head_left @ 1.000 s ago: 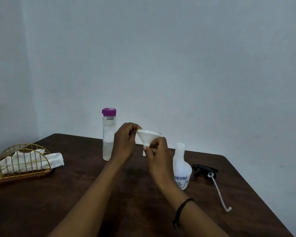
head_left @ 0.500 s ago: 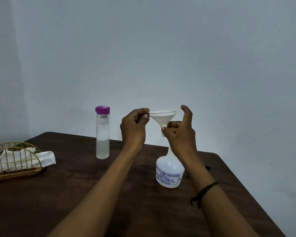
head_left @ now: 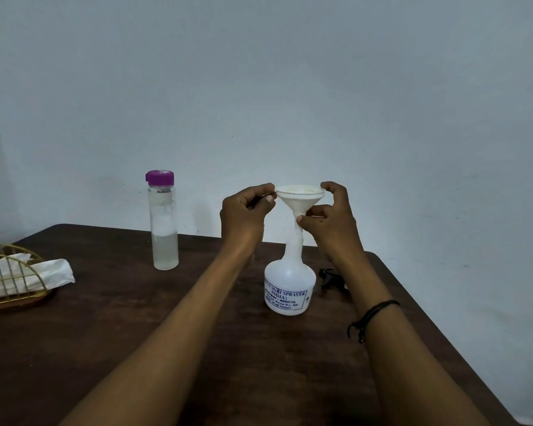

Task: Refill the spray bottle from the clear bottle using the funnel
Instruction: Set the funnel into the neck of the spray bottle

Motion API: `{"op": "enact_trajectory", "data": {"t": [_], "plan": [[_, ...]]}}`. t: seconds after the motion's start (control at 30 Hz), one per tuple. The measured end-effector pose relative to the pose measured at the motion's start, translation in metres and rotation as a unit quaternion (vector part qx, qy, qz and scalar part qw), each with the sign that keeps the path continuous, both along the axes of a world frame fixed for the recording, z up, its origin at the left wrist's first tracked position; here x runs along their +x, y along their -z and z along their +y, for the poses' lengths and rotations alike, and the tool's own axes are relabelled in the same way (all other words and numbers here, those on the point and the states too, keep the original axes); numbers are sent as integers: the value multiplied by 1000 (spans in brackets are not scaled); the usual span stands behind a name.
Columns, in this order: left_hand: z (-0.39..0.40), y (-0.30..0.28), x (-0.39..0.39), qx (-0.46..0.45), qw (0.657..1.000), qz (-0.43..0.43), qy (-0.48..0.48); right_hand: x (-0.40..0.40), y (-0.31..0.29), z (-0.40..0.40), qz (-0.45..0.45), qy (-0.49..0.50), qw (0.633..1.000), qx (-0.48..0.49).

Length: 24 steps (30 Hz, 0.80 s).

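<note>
- Funnel [head_left: 299, 196] is held by both hands: the left hand [head_left: 246, 214] pinches the rim's tab on its own side; the right hand [head_left: 331, 221] has its fingers curled round the far rim and the stem.
- Directly below both hands stands the spray bottle [head_left: 290, 281], upright on the table [head_left: 142, 327], head removed. The funnel's stem is lined up with the bottle's neck along one vertical axis; whether it is fully seated cannot be told.
- Outward of the left hand, well apart, stands the clear bottle [head_left: 163, 222], upright, purple cap on, partly filled. The left hand is judged the nearer one for the reach.
- Beyond the right forearm lies the black spray head [head_left: 331, 279], partly hidden.
- Farthest out, past the clear bottle, sits a wire napkin holder [head_left: 10, 278].
- Next step judged: steady the funnel, uncap, pour.
</note>
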<state>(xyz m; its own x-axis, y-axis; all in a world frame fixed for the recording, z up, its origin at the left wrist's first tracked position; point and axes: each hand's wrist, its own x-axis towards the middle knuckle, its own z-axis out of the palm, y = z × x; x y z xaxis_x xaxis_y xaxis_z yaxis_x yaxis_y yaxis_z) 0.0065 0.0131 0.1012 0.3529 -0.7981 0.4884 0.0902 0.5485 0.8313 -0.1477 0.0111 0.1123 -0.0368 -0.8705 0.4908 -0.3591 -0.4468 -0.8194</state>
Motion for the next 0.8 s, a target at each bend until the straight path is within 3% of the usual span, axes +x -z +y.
{"op": "enact_trajectory", "data": {"t": [0.8], "plan": [[8,-2,-2,-28,999,9,20,-1,14,-5,-9,-33,999,-37]]}}
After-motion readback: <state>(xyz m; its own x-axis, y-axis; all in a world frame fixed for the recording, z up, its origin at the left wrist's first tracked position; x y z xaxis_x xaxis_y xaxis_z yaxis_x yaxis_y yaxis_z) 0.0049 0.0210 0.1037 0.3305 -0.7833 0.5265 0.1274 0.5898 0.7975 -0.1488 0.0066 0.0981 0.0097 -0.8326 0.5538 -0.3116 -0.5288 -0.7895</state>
